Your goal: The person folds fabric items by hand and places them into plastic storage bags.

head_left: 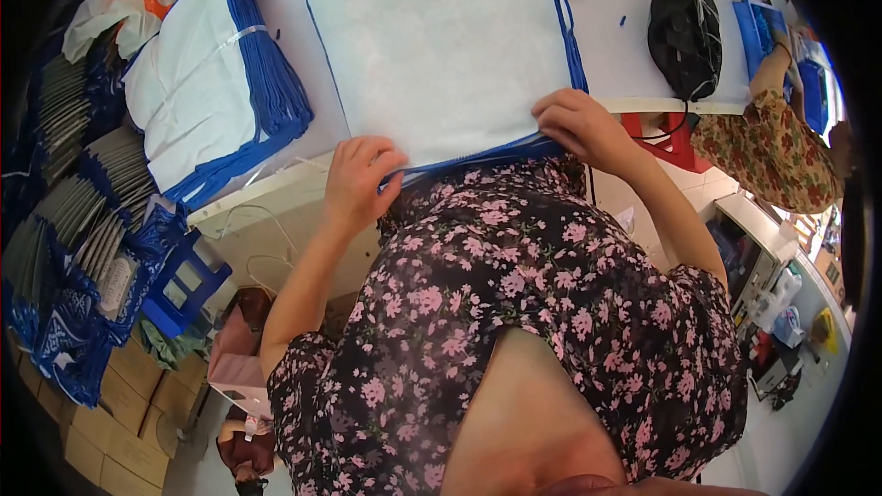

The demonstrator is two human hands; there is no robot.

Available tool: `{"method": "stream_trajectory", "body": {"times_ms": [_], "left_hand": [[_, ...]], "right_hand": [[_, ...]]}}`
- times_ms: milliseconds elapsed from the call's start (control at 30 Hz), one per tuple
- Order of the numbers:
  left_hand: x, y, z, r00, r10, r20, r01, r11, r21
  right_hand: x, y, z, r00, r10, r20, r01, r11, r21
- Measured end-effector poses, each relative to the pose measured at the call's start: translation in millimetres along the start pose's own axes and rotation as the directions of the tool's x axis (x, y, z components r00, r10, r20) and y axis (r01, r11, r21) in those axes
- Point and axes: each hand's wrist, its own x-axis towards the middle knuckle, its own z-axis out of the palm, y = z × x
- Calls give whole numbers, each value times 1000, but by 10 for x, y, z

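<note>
Nearest the camera, a floral dress (478, 285) fills the lower middle, its front close against the near side of the table (611, 69). Just beyond it, the white cloth (441, 55) lies flat on the table, directly ahead of both hands and between them, with blue trim along its edges. It looks close to square, so I cannot tell a long axis; its near edge runs roughly across the body, from one hand to the other. The left hand (358, 179) is at the near left corner, fingers curled and thumb a little apart; the right hand (585, 133) rests at the near right corner, fingers bent over the trim. Neither is clearly nearer — each has its own corner — and whether either pinches the cloth, I cannot tell. Left of it lies a tied bundle (197, 83); right, a black pouch (682, 32).
</note>
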Motion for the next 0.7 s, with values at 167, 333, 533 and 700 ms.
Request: {"method": "stream_trajectory", "body": {"times_ms": [167,333,533,700], "left_hand": [[14,-168,4,991,-32,-128,24,997,-70],[-5,-220,78,840,-464,-282,329,848,-415],[40,-99,-49,750,-542,-380,286,783,-552],[-150,6,-120,834,-466,-297,362,867,-343]], "right_hand": [[85,80,12,939,344,-20,-339,932,128],[-63,205,-33,977,-63,-204,-2,952,-305],[-229,173,-107,931,-7,-366,-89,966,-244],[-408,12,-115,978,99,-184,-129,979,-158]]}}
